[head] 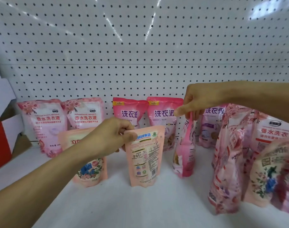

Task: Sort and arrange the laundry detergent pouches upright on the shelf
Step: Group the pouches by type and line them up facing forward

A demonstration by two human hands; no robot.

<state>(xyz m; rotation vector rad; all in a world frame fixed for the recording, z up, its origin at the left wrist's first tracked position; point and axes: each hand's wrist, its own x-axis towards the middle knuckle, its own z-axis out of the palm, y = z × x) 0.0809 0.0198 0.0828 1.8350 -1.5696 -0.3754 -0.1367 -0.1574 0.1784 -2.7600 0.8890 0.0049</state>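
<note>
My left hand [110,137] pinches the top edge of a peach pouch [144,160] that stands upright mid-shelf, its printed back facing me. My right hand [198,99] pinches the top of a bright pink pouch [184,150], which stands edge-on to its right. Another peach floral pouch [91,170] stands behind my left wrist. Along the back wall stand two pale pink pouches [48,127] and bright pink pouches [163,119], upright. Several more pouches [227,155] crowd the right side.
The white shelf floor [140,203] stretches in front of the pouches. A white pegboard wall [140,46] backs the shelf. A red and white panel [2,112] stands at the far left. The pouches at the right edge look blurred.
</note>
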